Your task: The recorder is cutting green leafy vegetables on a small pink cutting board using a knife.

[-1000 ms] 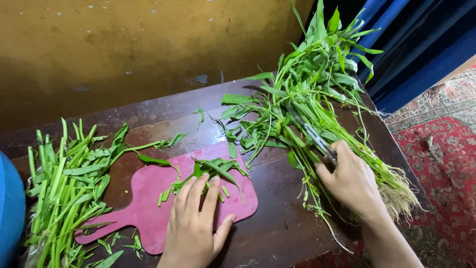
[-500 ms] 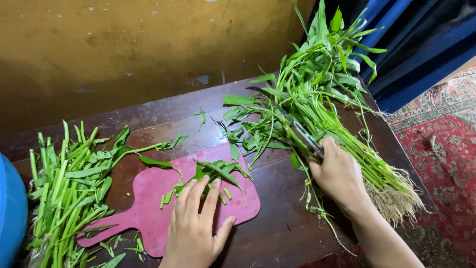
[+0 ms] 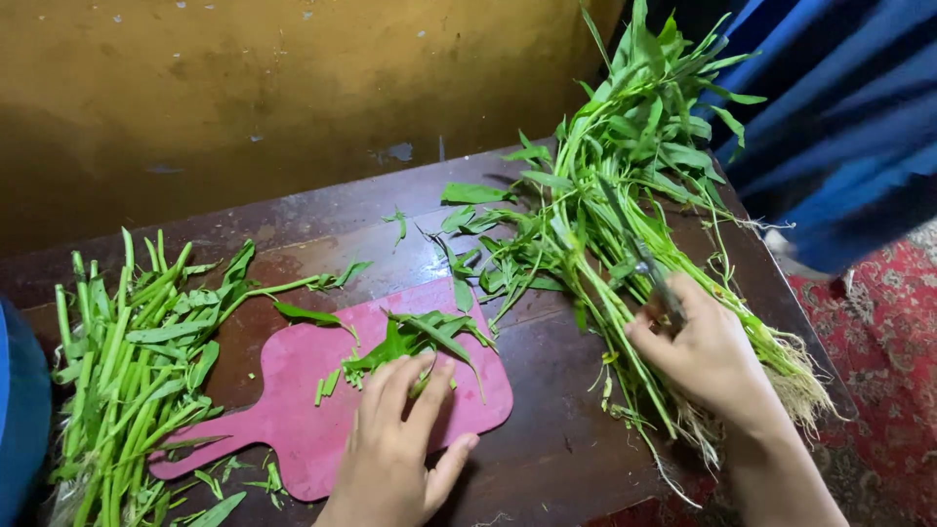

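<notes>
Now your left hand lies flat and open on the pink cutting board, fingers spread over a small heap of cut leaves and stem bits near the board's far right corner. Press lightly there, so the board cannot slide on the dark wooden table and the loose bits stay gathered under your fingertips instead of scattering.

Your right hand is closed around the handle of a knife, whose thin blade runs away from you into the big bunch of leafy green stalks lying on the right of the table. The bunch has its pale roots at the near right edge and its leaves toward the far side. Keep your grip firm and the blade pointed away from your left hand, which is well apart from it; the stalks tangle around the blade, so how much of it is buried is hard to tell.

Left of the board lies a pile of trimmed stems, with a long leafy stalk reaching from it toward the board's far edge. Scraps litter the table near the board's handle. A blue object crowds the near left edge, and a mustard wall closes off the far side. A red patterned rug lies beyond the table on the right.
</notes>
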